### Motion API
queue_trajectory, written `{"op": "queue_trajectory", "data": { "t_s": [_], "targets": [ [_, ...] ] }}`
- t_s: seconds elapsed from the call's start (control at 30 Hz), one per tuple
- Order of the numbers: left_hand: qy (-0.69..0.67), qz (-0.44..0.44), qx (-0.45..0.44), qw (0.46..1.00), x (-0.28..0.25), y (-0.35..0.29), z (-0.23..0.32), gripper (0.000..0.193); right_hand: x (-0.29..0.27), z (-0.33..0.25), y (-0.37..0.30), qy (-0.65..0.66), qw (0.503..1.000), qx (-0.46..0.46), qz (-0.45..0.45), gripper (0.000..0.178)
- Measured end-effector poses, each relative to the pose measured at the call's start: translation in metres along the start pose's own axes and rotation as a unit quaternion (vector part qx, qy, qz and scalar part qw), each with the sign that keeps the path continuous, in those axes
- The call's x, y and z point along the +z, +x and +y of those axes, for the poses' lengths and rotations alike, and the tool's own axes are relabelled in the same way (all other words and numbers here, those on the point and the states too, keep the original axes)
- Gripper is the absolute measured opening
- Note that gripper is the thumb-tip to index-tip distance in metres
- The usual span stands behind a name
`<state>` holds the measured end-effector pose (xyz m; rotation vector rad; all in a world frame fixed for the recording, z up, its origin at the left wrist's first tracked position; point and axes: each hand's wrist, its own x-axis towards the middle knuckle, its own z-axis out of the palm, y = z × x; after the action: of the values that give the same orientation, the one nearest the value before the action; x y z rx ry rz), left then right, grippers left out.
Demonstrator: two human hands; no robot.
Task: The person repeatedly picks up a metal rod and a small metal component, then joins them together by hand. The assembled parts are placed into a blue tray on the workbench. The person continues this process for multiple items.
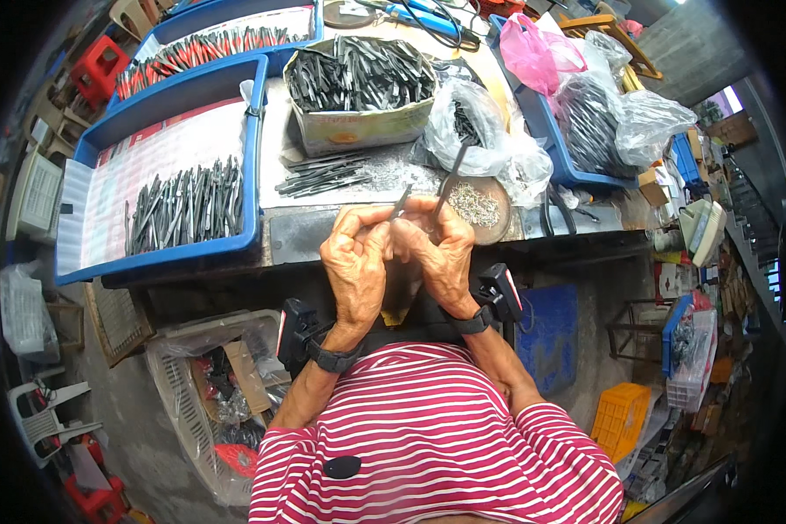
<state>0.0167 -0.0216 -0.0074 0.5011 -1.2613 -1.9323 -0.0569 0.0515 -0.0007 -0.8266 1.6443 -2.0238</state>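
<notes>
Both hands meet at the table's front edge, thumbs close together. My left hand (358,253) is closed in a pinch on a slim dark strip (401,201). Between the fingers of my right hand (441,253) a longer dark strip (450,181) sticks up and tilts right. The fingers hide the lower ends of both, so I cannot tell whether the strips touch. Just beyond the right hand lies a round brown dish (501,229) with small shiny metal bits (473,206). Several loose dark strips (323,175) lie on the table beyond the left hand.
A carton (358,133) heaped with dark strips stands at the back. On the left, a blue tray (251,175) carries a row of dark pieces; another blue tray (275,54) behind holds red-and-black ones. Plastic bags (472,109) and dark-handled pliers (557,208) are at the right.
</notes>
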Motion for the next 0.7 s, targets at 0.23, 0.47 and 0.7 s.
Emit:
{"op": "queue_trajectory", "data": {
  "t_s": [0.23, 0.47, 0.7],
  "targets": [
    [0.036, 0.009, 0.035, 0.999, 0.0018, -0.0027, -0.0040, 0.010, 0.0068, 0.0075, -0.0020, -0.087, 0.994, -0.049, 0.034, 0.010],
    [0.074, 0.002, 0.044, 0.996, 0.0035, -0.0059, -0.0002, 0.013, 0.0067, 0.0080, 0.0040, -0.324, 0.923, -0.204, 0.043, 0.015],
    [0.167, -0.022, 0.050, 0.985, -0.0041, 0.0008, 0.0025, 0.014, 0.0073, 0.0051, 0.0041, -0.279, 0.954, -0.100, 0.030, 0.023]
  ]
}}
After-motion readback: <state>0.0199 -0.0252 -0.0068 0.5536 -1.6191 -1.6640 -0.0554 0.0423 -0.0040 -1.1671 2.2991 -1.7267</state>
